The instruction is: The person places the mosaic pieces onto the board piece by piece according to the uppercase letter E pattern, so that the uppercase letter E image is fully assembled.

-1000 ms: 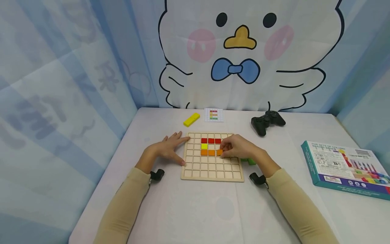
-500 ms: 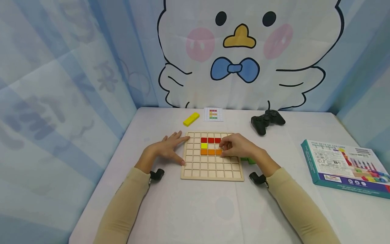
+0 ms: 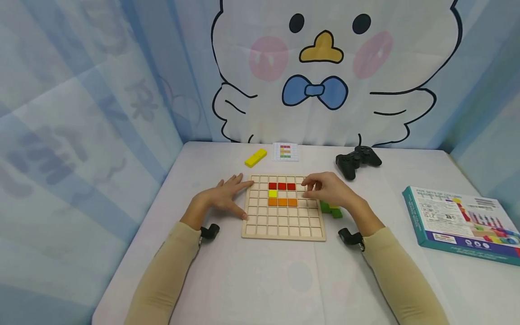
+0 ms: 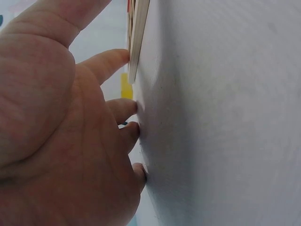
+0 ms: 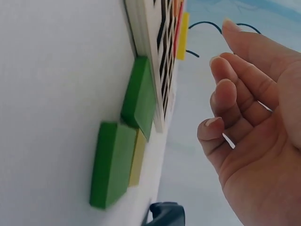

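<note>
A wooden grid board (image 3: pixel 284 232) lies flat on the table. Red tiles (image 3: pixel 282 186), a yellow tile (image 3: pixel 273 193) and a row of orange tiles (image 3: pixel 282 202) fill some of its squares. My left hand (image 3: pixel 222 197) is spread at the board's left edge, thumb and index fingertip touching it; in the left wrist view the other fingertips rest on the cloth. Over the right side of the board hovers my right hand (image 3: pixel 330 188), fingers loosely bent and nothing between them. Green blocks (image 5: pixel 112 165) and a yellow block (image 5: pixel 137 157) lie beneath it, beside the board.
Behind the board are a long yellow block (image 3: pixel 255 158) and a small pattern card (image 3: pixel 286 152). A black game controller (image 3: pixel 357 161) sits at the back right. A flat toy box (image 3: pixel 463 225) lies on the right of the table.
My right hand has let go of the third orange tile, which now lies flat in its square, and has moved right. More of the green blocks shows. My left hand has stayed put.
</note>
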A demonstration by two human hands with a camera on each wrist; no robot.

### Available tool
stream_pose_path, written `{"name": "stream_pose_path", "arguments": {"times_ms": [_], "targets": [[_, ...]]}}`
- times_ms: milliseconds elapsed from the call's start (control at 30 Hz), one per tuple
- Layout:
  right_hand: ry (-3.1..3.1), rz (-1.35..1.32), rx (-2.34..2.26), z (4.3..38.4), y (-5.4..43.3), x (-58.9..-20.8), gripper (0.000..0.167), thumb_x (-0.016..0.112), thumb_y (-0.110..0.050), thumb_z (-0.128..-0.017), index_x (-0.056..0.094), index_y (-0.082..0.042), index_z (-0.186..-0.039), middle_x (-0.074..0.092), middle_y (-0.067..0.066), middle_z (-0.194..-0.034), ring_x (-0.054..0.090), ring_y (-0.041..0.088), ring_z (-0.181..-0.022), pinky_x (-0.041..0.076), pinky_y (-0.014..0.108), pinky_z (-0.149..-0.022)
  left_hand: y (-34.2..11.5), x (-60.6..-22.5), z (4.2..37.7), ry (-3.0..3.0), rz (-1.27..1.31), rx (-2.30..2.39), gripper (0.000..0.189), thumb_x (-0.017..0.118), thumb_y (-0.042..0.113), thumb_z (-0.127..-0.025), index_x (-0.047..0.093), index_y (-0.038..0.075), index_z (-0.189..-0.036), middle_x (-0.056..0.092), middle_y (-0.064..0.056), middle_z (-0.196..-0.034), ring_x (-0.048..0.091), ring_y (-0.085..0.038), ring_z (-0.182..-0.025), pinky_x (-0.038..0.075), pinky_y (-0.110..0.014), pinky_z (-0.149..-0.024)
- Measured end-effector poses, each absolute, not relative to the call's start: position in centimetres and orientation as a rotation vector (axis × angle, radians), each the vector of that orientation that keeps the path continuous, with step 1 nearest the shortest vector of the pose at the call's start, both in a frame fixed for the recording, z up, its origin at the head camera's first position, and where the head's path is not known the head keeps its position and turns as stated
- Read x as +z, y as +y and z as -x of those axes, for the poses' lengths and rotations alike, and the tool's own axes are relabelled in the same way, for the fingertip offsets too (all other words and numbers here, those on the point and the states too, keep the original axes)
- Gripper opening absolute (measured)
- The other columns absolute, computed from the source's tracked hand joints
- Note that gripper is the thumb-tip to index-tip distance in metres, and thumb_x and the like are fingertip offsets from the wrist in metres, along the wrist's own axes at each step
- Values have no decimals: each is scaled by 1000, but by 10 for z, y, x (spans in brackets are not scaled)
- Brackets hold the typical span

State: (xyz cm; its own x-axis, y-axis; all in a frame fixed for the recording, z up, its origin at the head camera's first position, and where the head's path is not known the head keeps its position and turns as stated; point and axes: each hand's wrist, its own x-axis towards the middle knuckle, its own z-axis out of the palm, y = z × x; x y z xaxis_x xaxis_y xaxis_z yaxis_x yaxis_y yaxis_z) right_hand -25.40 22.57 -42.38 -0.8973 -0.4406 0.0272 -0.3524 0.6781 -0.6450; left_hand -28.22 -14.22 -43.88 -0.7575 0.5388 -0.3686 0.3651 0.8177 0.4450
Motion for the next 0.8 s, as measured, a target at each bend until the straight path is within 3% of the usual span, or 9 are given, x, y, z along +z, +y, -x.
{"name": "stream_pose_path", "arguments": {"times_ms": [800], "targets": [[2759, 534, -895, 253, 286, -413, 28, 81, -15, -90, 76, -6, -117, 72, 5, -100, 57, 22, -85, 48, 29, -68, -141, -439, 282, 2501, -675, 497, 116, 86, 60, -76, 19, 33, -168, -7, -11, -176, -10, -32, -163, -7, -58, -130]]}}
